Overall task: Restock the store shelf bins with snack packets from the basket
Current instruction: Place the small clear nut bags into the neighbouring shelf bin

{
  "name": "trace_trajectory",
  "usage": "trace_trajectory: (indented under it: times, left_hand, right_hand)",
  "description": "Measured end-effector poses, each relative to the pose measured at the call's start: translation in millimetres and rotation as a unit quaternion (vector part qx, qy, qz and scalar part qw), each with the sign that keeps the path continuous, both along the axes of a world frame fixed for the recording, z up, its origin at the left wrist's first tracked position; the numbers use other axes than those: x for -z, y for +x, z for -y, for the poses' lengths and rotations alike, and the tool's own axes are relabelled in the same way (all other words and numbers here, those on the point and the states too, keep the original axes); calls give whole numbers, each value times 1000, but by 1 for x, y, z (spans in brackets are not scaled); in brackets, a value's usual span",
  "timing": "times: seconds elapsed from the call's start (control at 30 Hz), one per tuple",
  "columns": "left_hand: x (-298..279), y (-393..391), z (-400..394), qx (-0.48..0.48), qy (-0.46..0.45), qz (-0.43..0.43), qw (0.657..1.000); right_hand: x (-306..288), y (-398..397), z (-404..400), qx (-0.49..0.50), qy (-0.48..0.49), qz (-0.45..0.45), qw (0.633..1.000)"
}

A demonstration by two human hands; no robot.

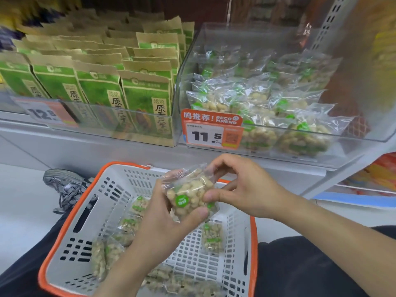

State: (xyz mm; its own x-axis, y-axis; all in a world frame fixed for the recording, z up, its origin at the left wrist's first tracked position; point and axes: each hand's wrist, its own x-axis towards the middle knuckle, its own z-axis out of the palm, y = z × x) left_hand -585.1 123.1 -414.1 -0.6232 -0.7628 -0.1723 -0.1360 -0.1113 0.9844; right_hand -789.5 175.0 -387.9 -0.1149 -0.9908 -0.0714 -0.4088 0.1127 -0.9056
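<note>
Both hands pinch one packet (pixel 190 191) — left hand (pixel 165 219) cradling its lower edge, right hand (pixel 240 187) gripping its top corner and side — held above the basket (pixel 70 221), likely squaring it up for the clear bin (pixel 353 116) of matching packets

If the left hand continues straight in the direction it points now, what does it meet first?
Probably the price tag on the clear bin: the left hand, gripping a snack packet, points up toward the shelf. Depth is unclear.

top-left shelf goods (pixel 32 16) blurred, forearms cropped
</note>
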Motion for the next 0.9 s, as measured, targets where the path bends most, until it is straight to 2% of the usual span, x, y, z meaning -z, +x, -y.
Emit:
trace_trajectory:
  times: [0.1, 0.23, 0.33, 0.4, 0.43, 0.57, 0.73, 0.8, 0.9]
  left_hand:
    - [-9, -3, 6, -8, -42, 24, 999]
    - [-24, -4, 17, 2, -132, 60, 989]
    - [-35, -5, 24, 30, -189, 109, 976]
    - [-46, -8, 26, 61, -229, 124, 964]
    - [-53, -10, 27, 77, -253, 125, 956]
    - [-84, -31, 26, 140, -315, 113, 932]
    - [-102, -54, 31, 156, -289, 92, 940]
    - [-109, -62, 31, 171, -279, 67, 943]
    - [-118, -77, 29, 185, -295, 29, 937]
  right_hand:
    - [-4, 3, -5, 15, -10, -43, 999]
    - [-17, 0, -12, 15, -2, -203, 979]
    - [-38, -1, -19, 57, -114, -211, 969]
    - [-50, -3, -23, 17, -199, -234, 952]
    - [-55, -5, -25, -16, -212, -247, 945]
    - [-60, -13, -26, -91, -131, -242, 957]
    - [-76, -34, -29, -67, -58, -238, 967]
    - [-90, -47, -34, -62, -52, -230, 970]
    - [-104, -68, -39, -64, -95, -219, 969]
